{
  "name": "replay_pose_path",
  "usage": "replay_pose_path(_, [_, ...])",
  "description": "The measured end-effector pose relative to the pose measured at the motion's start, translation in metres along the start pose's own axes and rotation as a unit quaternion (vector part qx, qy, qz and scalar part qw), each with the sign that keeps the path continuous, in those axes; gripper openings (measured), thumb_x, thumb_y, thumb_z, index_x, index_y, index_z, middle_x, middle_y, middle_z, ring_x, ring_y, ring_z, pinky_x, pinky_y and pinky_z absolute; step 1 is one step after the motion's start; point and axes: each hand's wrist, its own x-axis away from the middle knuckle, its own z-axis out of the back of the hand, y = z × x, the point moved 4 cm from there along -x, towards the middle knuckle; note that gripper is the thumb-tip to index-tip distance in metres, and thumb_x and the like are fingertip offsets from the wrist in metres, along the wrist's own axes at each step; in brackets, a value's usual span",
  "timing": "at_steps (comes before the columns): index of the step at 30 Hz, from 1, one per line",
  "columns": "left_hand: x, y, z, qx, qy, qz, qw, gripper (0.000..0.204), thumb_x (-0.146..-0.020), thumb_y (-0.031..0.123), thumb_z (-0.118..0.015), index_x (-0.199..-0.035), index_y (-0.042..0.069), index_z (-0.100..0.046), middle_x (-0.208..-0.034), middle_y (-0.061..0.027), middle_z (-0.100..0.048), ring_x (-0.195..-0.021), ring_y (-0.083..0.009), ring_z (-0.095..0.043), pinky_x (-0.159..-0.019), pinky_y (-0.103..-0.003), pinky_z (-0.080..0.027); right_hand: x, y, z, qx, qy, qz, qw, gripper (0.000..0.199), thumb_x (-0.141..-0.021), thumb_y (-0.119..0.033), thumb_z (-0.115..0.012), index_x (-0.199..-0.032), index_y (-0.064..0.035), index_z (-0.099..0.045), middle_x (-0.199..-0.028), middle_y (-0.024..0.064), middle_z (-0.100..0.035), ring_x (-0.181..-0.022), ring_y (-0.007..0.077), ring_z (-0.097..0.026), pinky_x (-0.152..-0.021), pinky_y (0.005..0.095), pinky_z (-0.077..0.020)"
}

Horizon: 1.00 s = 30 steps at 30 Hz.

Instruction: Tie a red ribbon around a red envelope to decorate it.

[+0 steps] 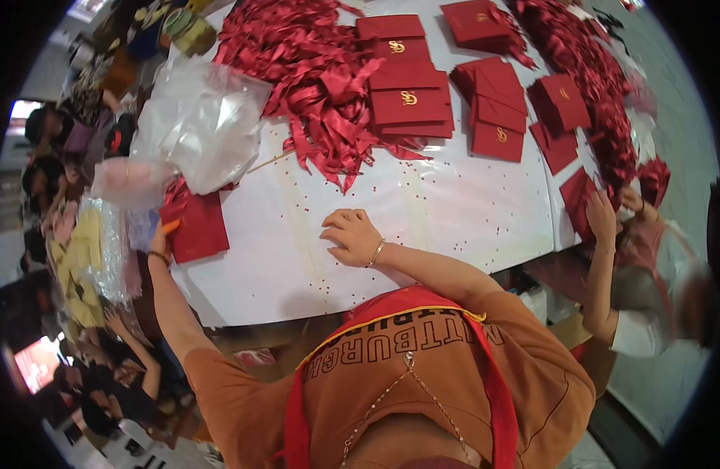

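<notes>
Red card and ribbon, white table; entries left to right.

Left hand: arm stretched out to the table's left edge, hand at the near corner of a flat red envelope that lies under the clear bags. Something orange shows at the fingers; whether they are closed on it or on the envelope cannot be told, the hand being small and near the rim.

Right hand: forearm across the body, wrist bent, fingers loosely curled and resting on bare tabletop, holding nothing.

Ribbons: loose heap at table centre, well beyond both hands.

Stacks: red envelopes with gold emblems, right of the ribbons.

Co-worker's hands: at more envelopes, far right edge.

Step, as judged: picking up one envelope from the left supply. Next move calls for drawing it clear of the bags toward the waiting right hand.
</notes>
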Motion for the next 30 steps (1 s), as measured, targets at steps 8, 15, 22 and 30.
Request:
replay_pose_path(8, [0.052, 0.007, 0.033, -0.068, 0.169, -0.052, 0.982, 0.051, -0.076, 0.015, -0.060, -0.124, 0.016, -0.044, -0.116, -0.0055, -0.051, -0.102, -0.0191, -0.051, -0.084, -0.037, -0.038, 0.006, 0.043, 0.037, -0.174, 0.100, -0.122, 0.972, 0.017, -0.068, -0.018, -0.060, -0.083, -0.0091, -0.059, -0.087, 0.0061, -0.057, -0.089, 0.0228, -0.051, -0.080, 0.0361, -0.0376])
replay_pose_path(15, [0.102, 0.063, -0.151, -0.125, 0.244, -0.429, 0.860, 0.021, -0.080, 0.003, -0.053, -0.100, -0.001, -0.057, -0.093, -0.0078, -0.060, -0.077, -0.0161, -0.059, -0.069, -0.024, -0.048, -0.002, 0.156, 0.200, -0.037, 0.396, -0.255, 0.881, 0.039, -0.074, -0.022, -0.065, -0.104, -0.0019, -0.052, -0.103, 0.0160, -0.050, -0.095, 0.0292, -0.051, -0.085, 0.0350, -0.0415])
replay_pose_path(22, [0.057, 0.056, -0.462, -0.299, -0.067, -0.468, 0.829, 0.039, -0.081, 0.011, -0.051, -0.118, 0.000, -0.046, -0.123, -0.0187, -0.044, -0.114, -0.0304, -0.042, -0.097, -0.034, -0.033, -0.036, 0.212, 0.184, 0.020, 0.242, -0.445, 0.862, 0.084, -0.061, -0.043, -0.072, -0.119, 0.0043, -0.035, -0.121, 0.0246, -0.041, -0.111, 0.0374, -0.041, -0.094, 0.0392, -0.0355])
replay_pose_path(30, [0.023, 0.025, -0.508, -0.370, -0.038, -0.366, 0.853, 0.048, -0.075, 0.011, -0.053, -0.122, 0.004, -0.044, -0.131, -0.0180, -0.036, -0.121, -0.0306, -0.036, -0.100, -0.033, -0.030, -0.039, 0.256, 0.189, -0.133, 0.201, -0.600, 0.763, 0.095, -0.048, -0.041, -0.080, -0.120, 0.0027, -0.037, -0.118, 0.0194, -0.048, -0.111, 0.0327, -0.046, -0.090, 0.0403, -0.0403])
